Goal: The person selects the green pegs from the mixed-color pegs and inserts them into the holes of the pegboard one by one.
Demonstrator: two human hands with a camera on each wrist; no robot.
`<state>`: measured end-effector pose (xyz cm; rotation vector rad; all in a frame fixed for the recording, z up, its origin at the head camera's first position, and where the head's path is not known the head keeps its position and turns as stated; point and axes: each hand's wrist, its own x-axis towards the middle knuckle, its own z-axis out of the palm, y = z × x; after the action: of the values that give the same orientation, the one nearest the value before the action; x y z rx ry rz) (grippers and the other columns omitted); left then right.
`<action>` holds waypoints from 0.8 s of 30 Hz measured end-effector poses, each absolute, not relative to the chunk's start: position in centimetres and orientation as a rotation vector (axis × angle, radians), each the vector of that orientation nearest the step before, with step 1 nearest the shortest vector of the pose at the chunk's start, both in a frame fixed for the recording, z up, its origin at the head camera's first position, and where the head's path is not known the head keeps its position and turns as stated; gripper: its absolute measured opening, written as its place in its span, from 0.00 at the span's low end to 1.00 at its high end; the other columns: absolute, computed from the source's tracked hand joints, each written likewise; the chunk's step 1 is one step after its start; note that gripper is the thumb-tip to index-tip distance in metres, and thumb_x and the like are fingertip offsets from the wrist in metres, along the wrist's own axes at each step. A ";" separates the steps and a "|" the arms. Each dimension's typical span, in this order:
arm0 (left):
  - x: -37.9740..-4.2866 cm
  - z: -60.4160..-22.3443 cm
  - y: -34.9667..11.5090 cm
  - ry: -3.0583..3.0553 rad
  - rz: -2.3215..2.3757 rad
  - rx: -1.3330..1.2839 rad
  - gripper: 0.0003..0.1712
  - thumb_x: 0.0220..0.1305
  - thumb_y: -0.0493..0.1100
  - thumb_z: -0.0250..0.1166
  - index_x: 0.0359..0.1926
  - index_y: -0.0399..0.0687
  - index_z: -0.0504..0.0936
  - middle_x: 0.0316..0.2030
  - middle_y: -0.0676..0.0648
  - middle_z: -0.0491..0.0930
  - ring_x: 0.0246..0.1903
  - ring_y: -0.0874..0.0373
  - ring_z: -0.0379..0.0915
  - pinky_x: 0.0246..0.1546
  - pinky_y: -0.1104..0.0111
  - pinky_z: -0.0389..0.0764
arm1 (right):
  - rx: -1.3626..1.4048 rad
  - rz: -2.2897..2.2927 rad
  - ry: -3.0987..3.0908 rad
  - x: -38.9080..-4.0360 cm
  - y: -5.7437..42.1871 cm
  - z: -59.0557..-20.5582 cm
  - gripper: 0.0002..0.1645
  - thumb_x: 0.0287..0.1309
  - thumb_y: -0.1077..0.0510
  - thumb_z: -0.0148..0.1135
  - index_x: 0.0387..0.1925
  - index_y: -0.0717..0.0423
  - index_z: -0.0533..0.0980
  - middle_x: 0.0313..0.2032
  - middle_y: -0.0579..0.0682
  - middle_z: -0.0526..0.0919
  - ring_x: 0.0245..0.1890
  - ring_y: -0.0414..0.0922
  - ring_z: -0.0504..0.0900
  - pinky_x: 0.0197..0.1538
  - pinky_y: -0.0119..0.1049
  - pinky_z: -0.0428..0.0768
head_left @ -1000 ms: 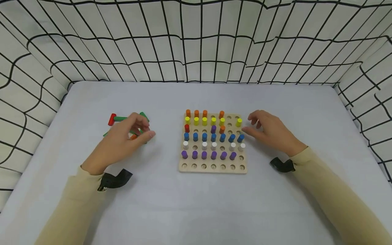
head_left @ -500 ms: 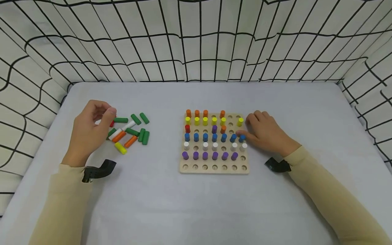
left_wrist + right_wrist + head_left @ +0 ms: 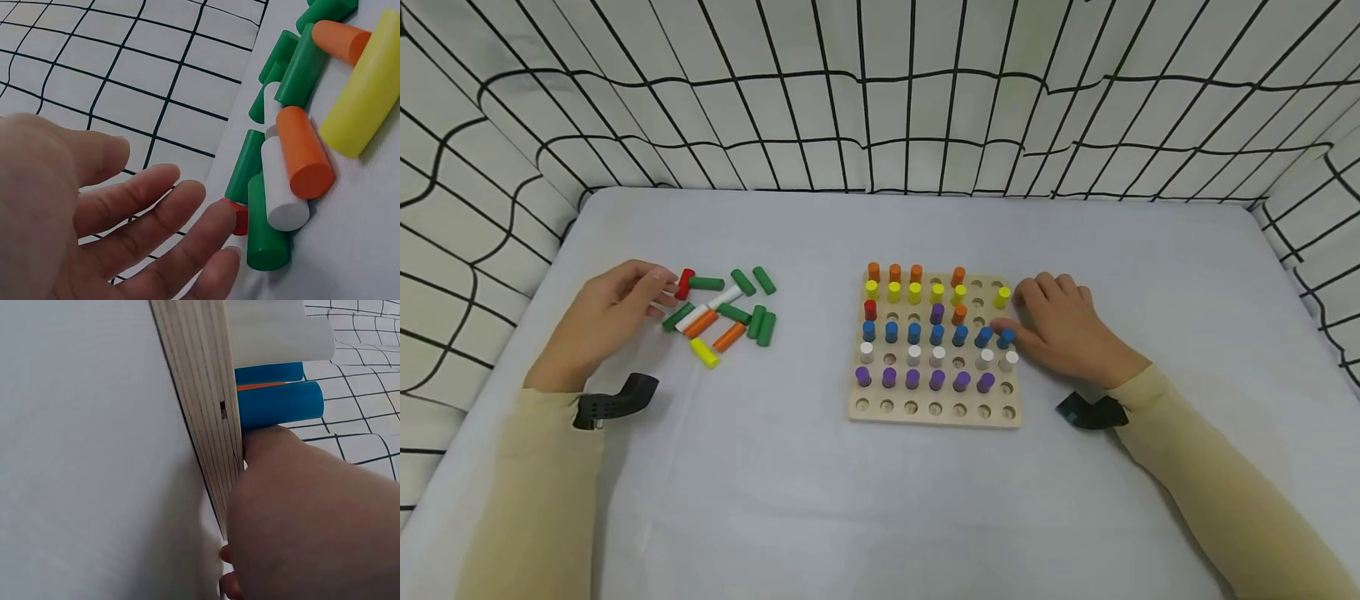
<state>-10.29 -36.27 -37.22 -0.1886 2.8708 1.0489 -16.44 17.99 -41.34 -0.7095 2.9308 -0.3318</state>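
Left hand [image 3: 601,323], yours: moved from over loose pegs [image 3: 734,313] to their left side within last second; fingers loosely spread, thumb apart, nothing visibly held. Red peg [image 3: 683,284]: toward table's [image 3: 797,500] far left corner, just right of your fingertips, contact unclear; long axis mostly toward far edge; left hand nearer. Right hand [image 3: 1071,329]: thumb over pegboard's [image 3: 923,417] right edge; whether your fingers pinch it, cannot tell.
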 end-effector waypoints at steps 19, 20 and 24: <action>-10.4 -37.0 -37.0 2.646 0.855 -0.100 0.28 0.77 0.54 0.58 0.72 0.52 0.71 0.67 0.42 0.75 0.55 0.67 0.69 0.44 0.88 0.70 | -0.781 -0.296 2.921 -16.2 18.1 -41.3 0.28 0.76 0.36 0.49 0.57 0.56 0.70 0.52 0.60 0.75 0.54 0.60 0.68 0.53 0.55 0.68; -10.4 -37.0 -36.9 2.649 0.848 -0.102 0.28 0.77 0.53 0.59 0.72 0.51 0.71 0.67 0.42 0.75 0.57 0.64 0.69 0.44 0.89 0.70 | -0.782 -0.294 2.923 -16.2 18.1 -41.3 0.28 0.76 0.37 0.49 0.56 0.56 0.70 0.52 0.60 0.76 0.54 0.60 0.68 0.54 0.56 0.68; -10.4 -37.1 -36.7 2.657 0.825 -0.125 0.29 0.76 0.53 0.60 0.72 0.50 0.71 0.67 0.40 0.76 0.58 0.60 0.69 0.44 0.88 0.69 | -0.781 -0.297 2.920 -16.2 18.2 -41.3 0.28 0.77 0.36 0.49 0.57 0.56 0.70 0.52 0.60 0.76 0.55 0.60 0.69 0.54 0.56 0.68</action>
<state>-10.42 -36.70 -37.09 -0.1252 2.6571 0.8248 -16.19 18.19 -41.30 -0.7812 2.9205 -0.2971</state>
